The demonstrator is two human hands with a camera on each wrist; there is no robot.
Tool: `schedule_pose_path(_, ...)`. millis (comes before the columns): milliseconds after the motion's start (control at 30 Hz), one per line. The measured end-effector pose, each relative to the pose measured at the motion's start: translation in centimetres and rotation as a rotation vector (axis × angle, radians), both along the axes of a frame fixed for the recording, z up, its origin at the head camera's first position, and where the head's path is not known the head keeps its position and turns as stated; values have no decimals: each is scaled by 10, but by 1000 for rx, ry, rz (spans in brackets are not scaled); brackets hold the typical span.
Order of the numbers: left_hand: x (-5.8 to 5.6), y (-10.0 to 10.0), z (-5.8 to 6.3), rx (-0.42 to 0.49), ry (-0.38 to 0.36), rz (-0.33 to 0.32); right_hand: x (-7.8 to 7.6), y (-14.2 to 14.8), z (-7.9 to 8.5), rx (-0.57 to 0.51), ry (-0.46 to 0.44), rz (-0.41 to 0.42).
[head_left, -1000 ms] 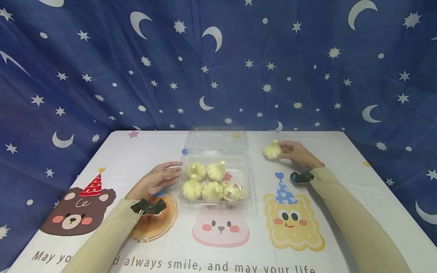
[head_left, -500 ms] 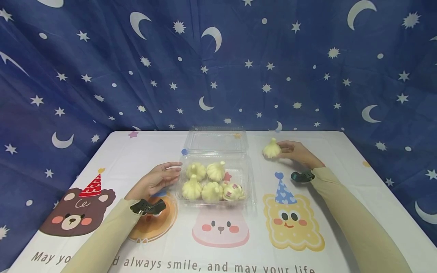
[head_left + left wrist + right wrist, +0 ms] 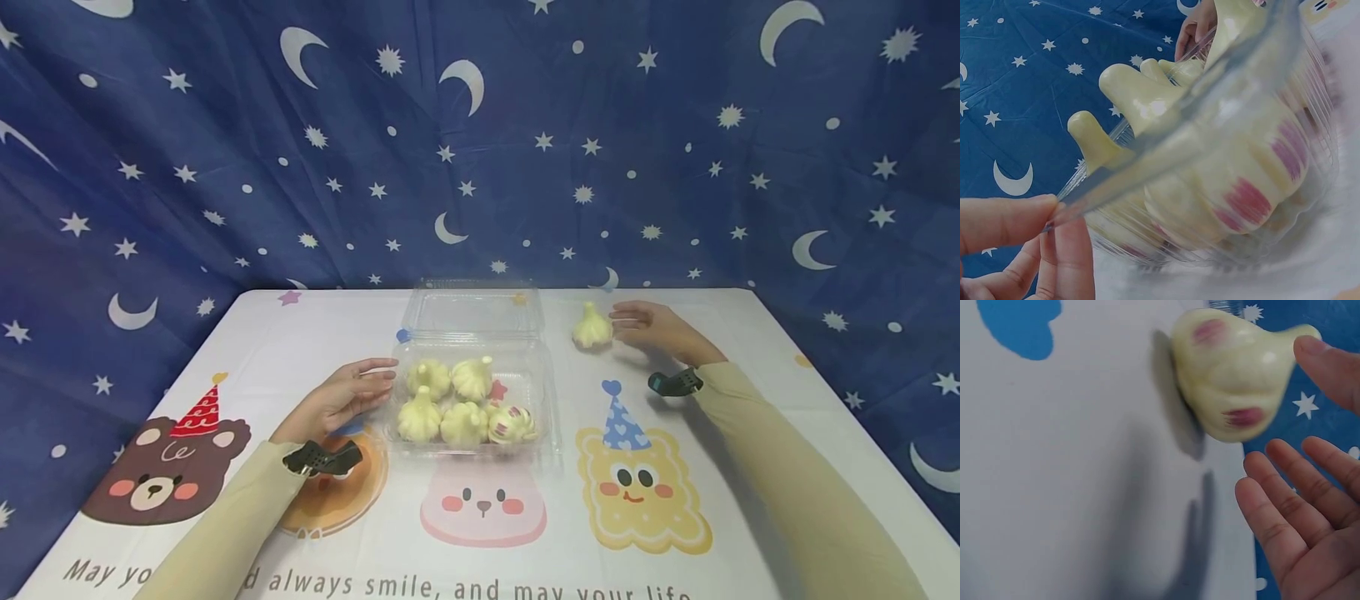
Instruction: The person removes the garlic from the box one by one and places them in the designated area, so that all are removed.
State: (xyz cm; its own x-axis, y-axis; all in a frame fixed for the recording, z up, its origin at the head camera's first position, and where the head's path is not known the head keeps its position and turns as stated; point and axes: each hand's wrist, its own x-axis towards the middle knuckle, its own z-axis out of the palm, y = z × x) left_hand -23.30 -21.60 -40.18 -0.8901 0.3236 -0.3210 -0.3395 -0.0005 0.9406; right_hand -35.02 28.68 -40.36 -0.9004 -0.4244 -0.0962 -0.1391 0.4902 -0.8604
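Note:
A clear plastic clamshell box (image 3: pixel 551 392) with its lid (image 3: pixel 472 310) flipped back stands mid-table. Several garlic bulbs (image 3: pixel 420 415) lie inside it, one (image 3: pixel 512 424) marked with purple patches. At the box's left side, my left hand (image 3: pixel 341 398) pinches the rim between thumb and fingers, which the left wrist view (image 3: pixel 1054 215) shows closely. To the right of the box, a single garlic bulb (image 3: pixel 592 327) sits upright on the table. Beside it is my right hand (image 3: pixel 656 331); in the right wrist view its fingers (image 3: pixel 1288 506) are extended and hold nothing.
A white tablecloth (image 3: pixel 360 558) printed with cartoon figures and lettering covers the table. Behind it hangs a dark blue curtain (image 3: pixel 525 217) with moons and stars. Each wrist wears a black camera strap (image 3: pixel 675 382).
My right hand has let go of the garlic bulb and drawn back slightly to the right; the bulb stands on the table. My left hand stays on the box rim.

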Motion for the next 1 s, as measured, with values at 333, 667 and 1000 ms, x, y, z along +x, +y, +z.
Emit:
schedule_pose_path(333, 2, 0, -1, -11, 4, -4, 7, 0, 35, 122, 50, 58)
schedule_pose_path(667, 1, -1, 1, 15, 11, -12, 18, -16, 69, 159, 84, 146)
schedule_pose_path(1000, 2, -1, 4, -32, -8, -9, 27, -53, 99, 186, 124, 319)
